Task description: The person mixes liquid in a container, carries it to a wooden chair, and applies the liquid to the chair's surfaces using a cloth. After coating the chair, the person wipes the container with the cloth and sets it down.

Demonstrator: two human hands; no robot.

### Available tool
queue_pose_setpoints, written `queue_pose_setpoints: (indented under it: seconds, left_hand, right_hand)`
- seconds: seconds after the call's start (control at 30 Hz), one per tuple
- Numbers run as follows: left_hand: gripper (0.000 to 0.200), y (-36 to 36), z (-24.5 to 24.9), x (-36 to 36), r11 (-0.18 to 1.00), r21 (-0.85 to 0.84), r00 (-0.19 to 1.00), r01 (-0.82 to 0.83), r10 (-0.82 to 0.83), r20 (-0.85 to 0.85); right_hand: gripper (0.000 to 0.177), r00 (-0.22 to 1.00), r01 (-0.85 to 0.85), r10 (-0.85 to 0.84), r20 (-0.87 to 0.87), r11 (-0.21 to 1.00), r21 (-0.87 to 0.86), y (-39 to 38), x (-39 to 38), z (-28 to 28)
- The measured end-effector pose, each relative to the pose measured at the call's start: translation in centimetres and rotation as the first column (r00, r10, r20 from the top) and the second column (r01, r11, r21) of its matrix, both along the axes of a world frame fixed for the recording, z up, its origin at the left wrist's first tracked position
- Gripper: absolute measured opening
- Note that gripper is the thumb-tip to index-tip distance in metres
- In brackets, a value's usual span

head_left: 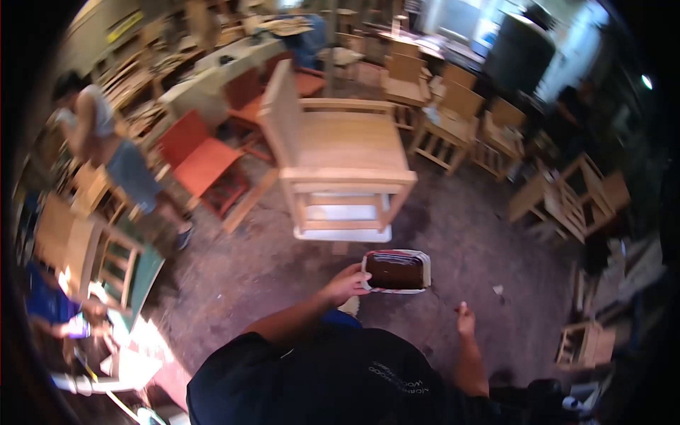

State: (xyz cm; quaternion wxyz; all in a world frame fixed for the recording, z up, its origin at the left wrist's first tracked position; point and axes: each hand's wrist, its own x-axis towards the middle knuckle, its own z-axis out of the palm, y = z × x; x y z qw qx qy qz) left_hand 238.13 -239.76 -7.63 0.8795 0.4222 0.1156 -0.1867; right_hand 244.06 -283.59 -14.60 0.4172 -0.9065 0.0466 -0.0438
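My left hand (346,285) grips the left end of a rectangular tub (429,273) with pale sides and some red on the rim. Dark brown glossy liquid (397,269) lies inside it. Lower and to the right, my right hand (465,320) hangs apart from the tub, its fingers drawn together; whether anything small is between them I cannot make out. Just beyond the tub stands a pale wooden chair (347,142), raised on a white-topped stand (343,234).
Orange-red chairs (205,161) stand at the left, and bare wooden chairs (453,120) at the back right. One person (120,149) stands at the left; another in purple (53,297) is lower left. Wooden frames (567,202) lie at the right on the dark floor (269,276).
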Motion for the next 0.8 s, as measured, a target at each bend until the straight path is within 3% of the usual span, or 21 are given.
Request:
queue_pose_setpoints:
  seconds: [0.13,0.2,0.23,0.27,0.3,0.37,0.43,0.47,0.53,0.57,0.63,0.67,0.7,0.73,0.77,0.8]
  left_hand:
    - [0.052,-3.3,3.7,10.0,0.982,-0.119,0.989,0.147,-0.144,0.037]
    - [0.051,-5.3,4.3,14.9,0.973,-0.135,0.982,0.189,-0.184,0.045]
    - [0.054,-6.3,4.8,17.4,0.973,-0.116,0.98,0.199,-0.196,0.039]
    - [0.057,-7.4,5.3,19.8,0.974,-0.095,0.978,0.207,-0.205,0.033]
    - [0.058,-8.4,5.6,22.1,0.975,-0.09,0.98,0.201,-0.199,0.029]
    - [0.058,-10.3,6.5,26.6,0.978,-0.08,0.981,0.195,-0.192,0.035]
    - [0.058,-12.5,6.3,30.5,0.988,-0.06,0.99,0.142,-0.14,0.031]
    - [0.058,-13.5,6.3,32.5,0.992,-0.05,0.993,0.112,-0.11,0.038]
    - [0.054,-15.5,6.3,36.1,0.995,-0.048,0.996,0.083,-0.082,0.029]
    - [0.054,-16.9,5.7,37.3,0.998,-0.046,0.999,0.036,-0.035,0.025]
    - [0.057,-18.9,5.3,40.5,0.989,-0.142,0.989,-0.031,0.051,0.139]
    - [0.05,-20.3,8.4,41.2,0.971,-0.235,0.977,-0.05,0.096,0.192]
    - [0.05,-20.6,7.0,42.6,0.987,-0.096,0.971,-0.127,0.144,0.191]
    - [0.049,-21.5,3.7,44.6,0.969,-0.153,0.966,-0.194,0.216,0.14]
    - [0.05,-22.1,8.5,44.1,0.965,-0.081,0.967,-0.25,0.253,0.024]
    - [0.048,-22.6,8.6,45.2,0.953,-0.061,0.954,-0.297,0.298,0.013]
  right_hand:
    - [0.056,0.988,0.071,-0.073,-0.134,0.997,-0.022,-5.9,-1.8,-0.5]
    - [0.046,0.994,-0.053,0.09,0.054,0.873,-0.484,-12.9,-1.5,-6.4]
    - [0.041,0.975,0.111,-0.136,-0.178,0.984,-0.139,-13.2,-1.4,-4.4]
    - [0.036,0.856,0.356,-0.247,-0.455,0.919,0.17,-12.9,-1.3,-1.5]
    - [0.036,0.852,0.36,-0.25,-0.46,0.917,0.169,-14.0,-0.5,-1.2]
    - [0.021,0.737,0.474,-0.419,-0.53,0.88,-0.035,-16.4,1.6,-1.8]
    - [0.027,0.63,0.44,-0.404,-0.663,0.889,-0.123,-19.5,5.4,-2.6]
    - [0.027,0.648,0.413,-0.378,-0.661,0.904,-0.112,-21.9,8.9,-4.5]
    - [0.032,0.781,0.078,-0.24,-0.577,0.954,-0.291,-29.7,8.9,-13.4]
    - [0.034,0.824,-0.098,-0.143,-0.548,0.917,-0.388,-37.4,6.7,-17.6]
    - [0.039,0.865,-0.426,0.137,-0.482,0.708,-0.563,-41.5,16.0,-22.9]
    - [0.042,0.838,-0.544,0.313,-0.447,0.536,-0.645,-41.8,25.2,-23.6]
    - [0.042,0.802,-0.592,0.428,-0.416,0.479,-0.648,-37.2,34.2,-19.2]
    - [0.042,0.752,-0.635,0.529,-0.393,0.423,-0.646,-33.8,42.1,-17.8]
    - [0.042,0.691,-0.678,0.61,-0.388,0.361,-0.641,-31.0,47.6,-16.5]
    - [0.042,0.632,-0.711,0.672,-0.387,0.303,-0.634,-28.6,51.8,-15.5]
